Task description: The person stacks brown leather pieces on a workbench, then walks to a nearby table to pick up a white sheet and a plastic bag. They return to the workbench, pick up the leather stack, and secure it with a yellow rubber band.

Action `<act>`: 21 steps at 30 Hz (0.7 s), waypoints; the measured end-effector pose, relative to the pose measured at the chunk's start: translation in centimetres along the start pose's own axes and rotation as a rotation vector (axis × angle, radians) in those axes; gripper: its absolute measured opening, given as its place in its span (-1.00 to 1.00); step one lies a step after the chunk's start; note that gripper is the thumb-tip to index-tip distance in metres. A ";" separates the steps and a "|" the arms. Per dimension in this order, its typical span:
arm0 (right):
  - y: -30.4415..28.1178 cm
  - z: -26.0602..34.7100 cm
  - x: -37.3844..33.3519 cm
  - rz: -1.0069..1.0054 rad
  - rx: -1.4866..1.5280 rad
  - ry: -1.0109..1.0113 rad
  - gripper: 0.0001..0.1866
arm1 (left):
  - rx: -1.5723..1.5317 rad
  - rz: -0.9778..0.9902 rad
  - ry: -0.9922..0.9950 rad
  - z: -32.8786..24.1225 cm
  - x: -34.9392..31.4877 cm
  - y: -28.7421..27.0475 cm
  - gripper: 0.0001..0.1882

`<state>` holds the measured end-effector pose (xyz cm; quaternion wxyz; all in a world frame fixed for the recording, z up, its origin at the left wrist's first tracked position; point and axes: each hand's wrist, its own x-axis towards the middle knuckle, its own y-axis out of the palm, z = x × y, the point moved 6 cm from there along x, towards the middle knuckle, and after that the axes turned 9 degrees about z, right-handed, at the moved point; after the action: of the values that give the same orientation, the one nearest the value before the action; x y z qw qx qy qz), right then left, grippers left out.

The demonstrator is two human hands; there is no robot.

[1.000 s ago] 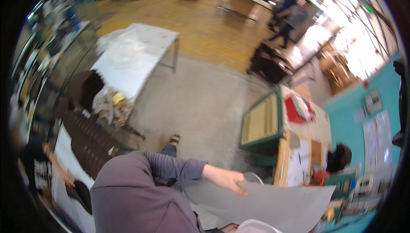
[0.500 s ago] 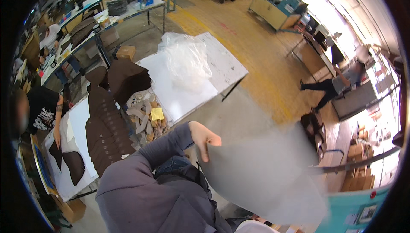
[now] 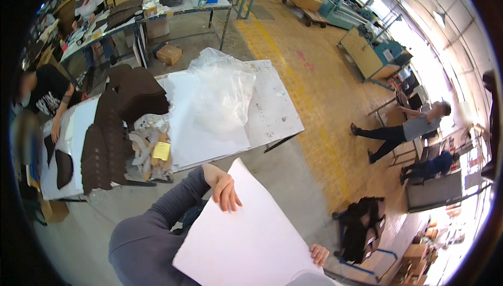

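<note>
A large white sheet [image 3: 251, 228] is held in front of my body, tilted. My left hand [image 3: 224, 190] grips its upper left edge, with the fingers over the face and the thumb hidden. On the opposite edge, at the lower right, the curled fingers of my right hand [image 3: 319, 254] hold it too. Beyond the sheet stands a table [image 3: 280, 110] bearing a flat white sheet [image 3: 209, 144] and a crumpled clear plastic bag [image 3: 222, 89].
Stacked dark brown cut pieces [image 3: 105, 150] lie left of a heap of scraps with a yellow note [image 3: 162, 151]. A co-worker's arm [image 3: 62, 110] reaches over the left table. A person [image 3: 406, 131] walks at the right, beyond a loaded cart [image 3: 361, 231].
The sheet has swung from the right to in front of me, and its bright face now shows. My right hand has come into view. The walking person has moved.
</note>
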<state>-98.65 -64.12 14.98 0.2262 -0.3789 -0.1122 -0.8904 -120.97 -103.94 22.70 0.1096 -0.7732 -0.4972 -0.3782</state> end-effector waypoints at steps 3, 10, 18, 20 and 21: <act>-7.2 -0.7 6.3 -0.492 0.368 0.912 -0.64 | 0.091 -0.313 -0.113 1.2 1.9 -5.7 -0.80; -20.1 -10.0 13.2 -0.619 -0.104 0.797 -0.64 | 0.316 -0.985 0.009 0.9 -3.0 -11.5 -0.89; -25.7 -22.2 21.8 -0.370 0.012 0.646 -0.68 | 0.262 -1.473 0.203 -4.2 -9.1 -14.6 -0.90; -25.0 -24.1 23.7 -0.588 0.100 0.669 -0.71 | 0.164 -1.683 0.076 -5.1 -10.1 -15.4 -0.86; -24.3 -23.3 25.0 -0.386 0.275 0.520 -0.70 | 0.215 -1.413 0.081 -6.1 -8.2 -16.7 -0.85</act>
<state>-140.32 -59.48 16.44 0.1238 -0.0774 -0.2394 -0.9599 -139.86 -104.87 17.75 -0.0674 -0.2366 -0.9091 -0.3361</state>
